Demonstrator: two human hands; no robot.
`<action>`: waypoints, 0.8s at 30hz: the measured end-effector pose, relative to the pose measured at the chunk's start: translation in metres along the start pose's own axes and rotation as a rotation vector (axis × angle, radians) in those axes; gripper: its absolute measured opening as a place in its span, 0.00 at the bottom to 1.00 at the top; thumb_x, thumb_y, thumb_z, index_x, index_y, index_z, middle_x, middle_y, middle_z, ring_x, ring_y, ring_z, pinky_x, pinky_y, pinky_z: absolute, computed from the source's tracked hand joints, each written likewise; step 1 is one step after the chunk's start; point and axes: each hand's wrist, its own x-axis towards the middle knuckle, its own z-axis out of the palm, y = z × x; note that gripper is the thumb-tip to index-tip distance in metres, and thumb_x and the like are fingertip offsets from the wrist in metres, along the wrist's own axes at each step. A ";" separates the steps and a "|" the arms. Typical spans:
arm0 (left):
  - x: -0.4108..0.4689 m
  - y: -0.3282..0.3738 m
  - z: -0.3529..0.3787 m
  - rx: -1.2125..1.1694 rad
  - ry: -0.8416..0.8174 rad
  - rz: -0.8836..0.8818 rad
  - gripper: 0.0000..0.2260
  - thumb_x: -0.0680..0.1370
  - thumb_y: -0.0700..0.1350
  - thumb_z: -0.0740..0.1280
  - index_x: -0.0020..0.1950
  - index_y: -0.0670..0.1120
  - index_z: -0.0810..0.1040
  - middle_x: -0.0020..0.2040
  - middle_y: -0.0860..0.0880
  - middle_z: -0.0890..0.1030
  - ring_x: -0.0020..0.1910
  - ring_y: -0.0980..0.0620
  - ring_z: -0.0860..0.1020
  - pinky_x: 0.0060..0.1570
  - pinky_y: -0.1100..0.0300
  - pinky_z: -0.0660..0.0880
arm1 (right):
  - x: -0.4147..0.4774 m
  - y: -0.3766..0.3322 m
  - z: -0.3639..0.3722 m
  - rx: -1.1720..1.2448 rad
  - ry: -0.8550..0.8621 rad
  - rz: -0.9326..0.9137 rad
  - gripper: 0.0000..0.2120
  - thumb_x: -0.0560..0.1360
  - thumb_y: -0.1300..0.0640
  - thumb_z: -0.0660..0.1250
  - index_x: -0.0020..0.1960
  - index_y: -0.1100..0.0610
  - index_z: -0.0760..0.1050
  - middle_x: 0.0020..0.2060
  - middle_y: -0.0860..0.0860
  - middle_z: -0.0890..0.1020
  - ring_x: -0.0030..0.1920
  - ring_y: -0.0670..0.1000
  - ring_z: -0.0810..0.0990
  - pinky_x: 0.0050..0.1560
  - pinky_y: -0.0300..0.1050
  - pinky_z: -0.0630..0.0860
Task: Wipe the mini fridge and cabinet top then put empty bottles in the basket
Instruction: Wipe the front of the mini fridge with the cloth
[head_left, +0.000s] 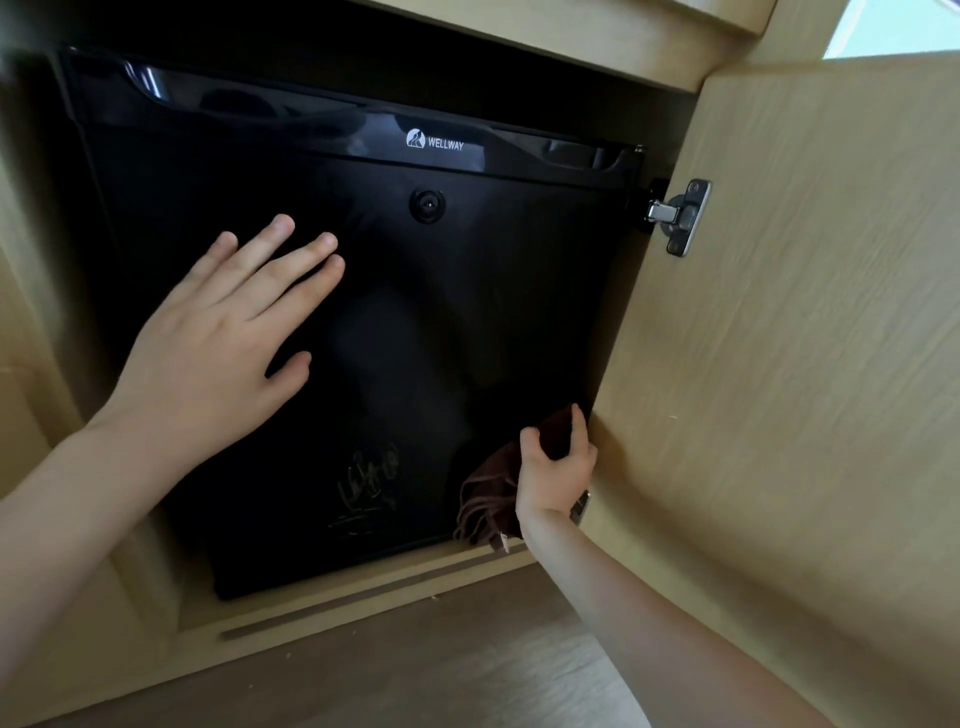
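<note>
Both hands on fridge (395, 322) door: left hand (218, 343) flat, open; right hand (553, 467) clutching cloth (491, 499) at lower right corner. You're on step one; next, sweep cloth across.

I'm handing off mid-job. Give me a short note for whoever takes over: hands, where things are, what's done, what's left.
Left hand: open, flat against the glossy black mini fridge door.
Right hand: grip closed on the dark brown cloth, at the door's lower right corner beside the open light wooden cabinet door.
Done: cannot tell how much of the door is wiped; scribbled marks show low on it.
Left: finish the fridge, cabinet top, bottles into basket; none of those in view.
</note>
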 end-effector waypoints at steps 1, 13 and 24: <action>0.000 0.000 0.001 0.000 -0.004 -0.003 0.32 0.74 0.48 0.62 0.79 0.46 0.63 0.79 0.49 0.62 0.80 0.47 0.54 0.78 0.49 0.48 | 0.003 -0.009 0.003 0.053 0.015 0.021 0.30 0.76 0.59 0.71 0.76 0.50 0.67 0.57 0.47 0.71 0.58 0.50 0.76 0.51 0.31 0.71; 0.000 0.003 0.001 -0.006 -0.007 -0.020 0.32 0.74 0.47 0.62 0.79 0.46 0.63 0.80 0.49 0.61 0.80 0.47 0.53 0.79 0.50 0.46 | -0.012 -0.009 0.002 -0.015 -0.061 -0.152 0.32 0.77 0.56 0.70 0.77 0.47 0.62 0.62 0.49 0.70 0.59 0.47 0.75 0.46 0.20 0.71; 0.000 0.002 0.006 -0.046 0.027 -0.027 0.33 0.73 0.47 0.63 0.79 0.47 0.63 0.79 0.50 0.62 0.80 0.49 0.53 0.78 0.50 0.45 | 0.010 -0.035 0.011 0.151 -0.075 -0.163 0.29 0.76 0.56 0.71 0.75 0.50 0.67 0.56 0.34 0.72 0.56 0.32 0.75 0.52 0.24 0.72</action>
